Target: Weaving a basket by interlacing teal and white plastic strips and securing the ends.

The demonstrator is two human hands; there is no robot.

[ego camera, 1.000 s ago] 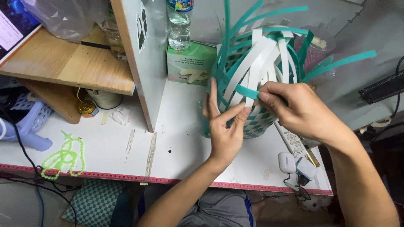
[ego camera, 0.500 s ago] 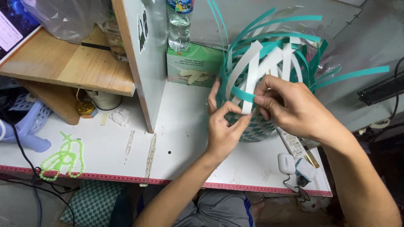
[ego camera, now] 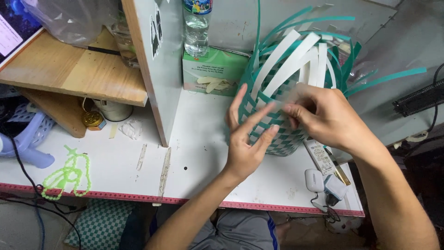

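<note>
Right of centre in the frame, my right hand (ego camera: 330, 118) pinches a white strip (ego camera: 277, 62) on the half-woven green-and-white basket (ego camera: 282, 132); my left hand (ego camera: 247, 139) presses open fingers against its wall. Loose strips (springy, I'd judge) could slip the pinch and unweave.

The woven basket (ego camera: 286, 111) is smooth, slightly glossy green and white plastic strips; at its nine o'clock, a matt wooden shelf (ego camera: 69, 74) over a scuffed white bench (ego camera: 194, 157).
</note>
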